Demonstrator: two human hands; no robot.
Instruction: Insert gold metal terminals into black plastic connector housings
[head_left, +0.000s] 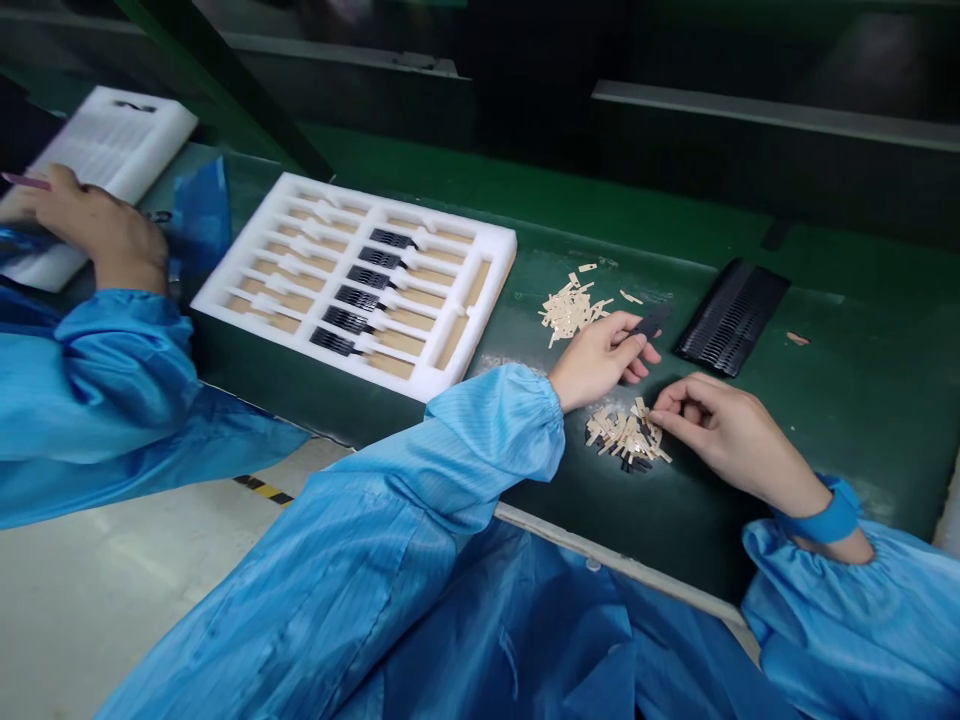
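Right of centre in the frame, a thin black piece (654, 321) juts from my left hand (600, 358), the thumb and fingers clamped on it above the table (675, 530). Just below that, my right hand (712, 425) reaches in from the right, its thumb and forefinger drawn close at the edge of a mixed pile (624, 432) of small cream and black bits; I cannot tell whether they meet or pinch one of them. Beyond my left hand, slightly higher in the frame, lies a looser heap of cream tabs (568, 308). A black ridged stack (733, 316) rests at the right, above my right hand, whose wrist wears a blue band (825, 515). Left of centre sits a white foam tray (409, 385), tilted across the view, six black slotted parts (362, 300) lying down its middle. At the far left, a co-worker's hand (105, 230) holds a pink tool (26, 181) over another white tray (161, 130) in the upper left corner.
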